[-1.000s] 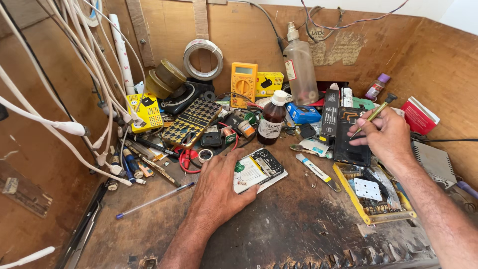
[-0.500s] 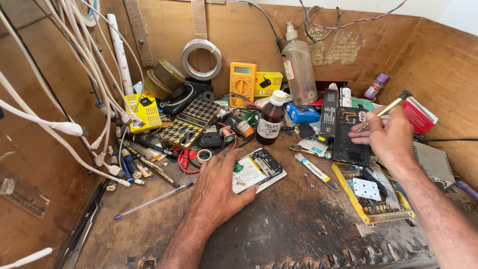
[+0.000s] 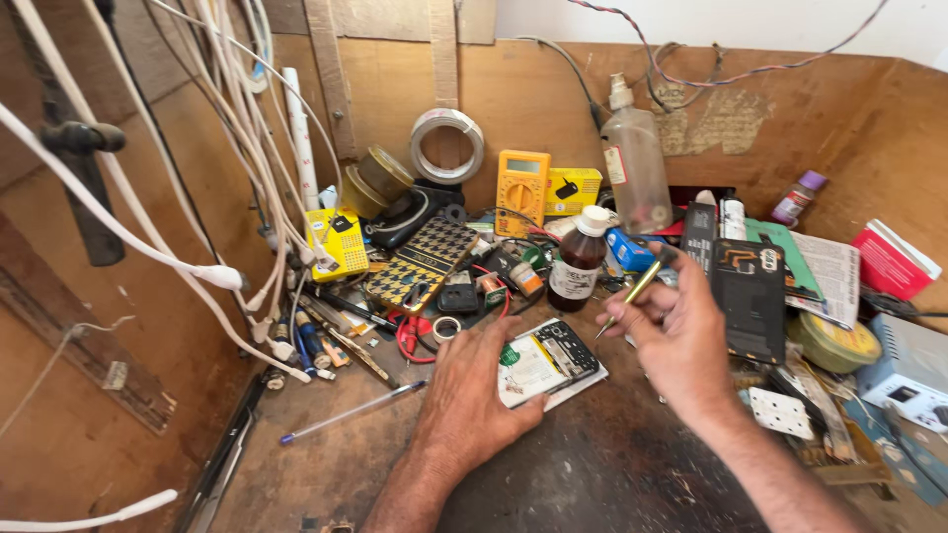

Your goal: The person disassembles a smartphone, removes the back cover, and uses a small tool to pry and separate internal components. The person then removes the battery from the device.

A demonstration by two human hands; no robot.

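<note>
My left hand lies flat on the workbench, its fingers pressing the left side of an opened phone with its back off and its innards showing. My right hand hovers just right of the phone and grips a thin yellow-handled tool, tip pointing down toward the phone's upper right corner. A brown glass bottle with a white cap stands right behind the phone.
Clutter fills the back of the bench: a yellow multimeter, a tape roll, a clear plastic bottle, a dark phone back cover. White cables hang at left. A blue pen lies near my left wrist.
My right hand has moved left with the tool, from over the dark phone cover toward the opened phone. My left hand has stayed on the phone.
</note>
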